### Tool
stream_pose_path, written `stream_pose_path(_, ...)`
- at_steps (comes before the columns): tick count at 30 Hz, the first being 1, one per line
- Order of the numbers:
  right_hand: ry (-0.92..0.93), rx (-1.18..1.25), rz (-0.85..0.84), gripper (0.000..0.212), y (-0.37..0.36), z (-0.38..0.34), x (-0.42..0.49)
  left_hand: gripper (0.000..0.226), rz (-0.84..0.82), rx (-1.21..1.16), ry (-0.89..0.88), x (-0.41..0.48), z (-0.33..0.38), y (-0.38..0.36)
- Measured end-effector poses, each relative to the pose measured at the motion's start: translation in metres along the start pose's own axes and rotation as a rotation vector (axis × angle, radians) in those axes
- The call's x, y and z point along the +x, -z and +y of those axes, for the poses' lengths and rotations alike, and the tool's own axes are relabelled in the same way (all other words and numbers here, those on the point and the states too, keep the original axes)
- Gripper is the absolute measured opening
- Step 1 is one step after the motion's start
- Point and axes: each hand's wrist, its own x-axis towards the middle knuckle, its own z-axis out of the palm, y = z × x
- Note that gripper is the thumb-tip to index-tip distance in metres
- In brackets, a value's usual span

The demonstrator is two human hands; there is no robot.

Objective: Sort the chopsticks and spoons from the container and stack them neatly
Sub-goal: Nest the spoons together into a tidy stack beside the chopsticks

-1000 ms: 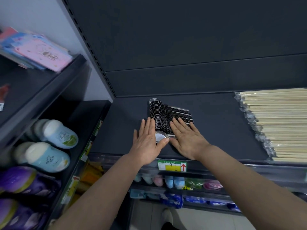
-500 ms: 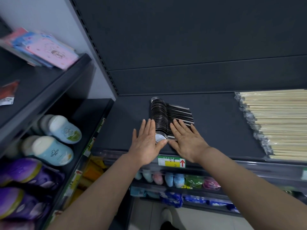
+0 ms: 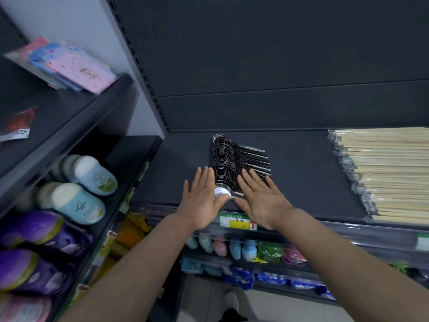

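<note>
Right now the spoons [image 3: 226,159] lie in a nested row on the dark shelf [image 3: 301,177], straight ahead of me, just past the front edge with its price label [image 3: 238,222]. The row runs away from me, front to back. Each spoon lies crosswise, bowl to my left and handle pointing right.

Both my hands are open and flat, gripping nothing. My left hand [image 3: 201,201] stands against the bowl side of the row, fingers straight, thumb touching the shiny bowl of the nearest spoon. My right hand [image 3: 260,201] lies palm down on the handles at the near end.

So the row sits between my hands, and its far end reaches well beyond my fingertips. I judge the step in hand to be squaring the row. Any push must go inward from the sides or along the front-to-back axis, and the left hand is the nearer one to the bowls.

The chopsticks [image 3: 390,173] lie in wrapped bundles well apart to the right on the same shelf.
</note>
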Motion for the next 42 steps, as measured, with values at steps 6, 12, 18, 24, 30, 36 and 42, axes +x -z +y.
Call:
stream_pose_path(6, -0.053, 0.033, 0.044, 0.064, 0.009, 0.009, 0.005, 0.078, 0.058, -0.07, 0.051, 0.022, -0.005, 0.012)
stream_pose_path(12, -0.103, 0.062, 0.049, 0.064, 0.018, 0.011, 0.024, 0.078, 0.08, -0.119, 0.006, 0.057, -0.008, 0.022)
stream_pose_path(18, -0.141, 0.093, 0.075, 0.065, 0.028, 0.015, 0.058, 0.078, 0.063, -0.173, -0.037, 0.098, -0.016, 0.033)
stream_pose_path(24, -0.169, 0.109, 0.067, 0.064, 0.036, 0.016, 0.091, 0.084, -0.019, -0.095, -0.074, 0.135, -0.024, 0.05)
stream_pose_path(30, -0.189, 0.143, 0.064, 0.063, 0.03, 0.017, 0.106, 0.086, -0.047, -0.096, -0.102, 0.157, -0.029, 0.046)
stream_pose_path(36, -0.178, 0.171, 0.072, 0.062, 0.029, 0.019, 0.107, 0.079, -0.037, -0.09, -0.136, 0.154, -0.026, 0.041)
stream_pose_path(42, -0.152, 0.167, 0.124, 0.056, 0.033, 0.02, 0.101, 0.075, 0.006, -0.089, -0.113, 0.149, -0.026, 0.043)
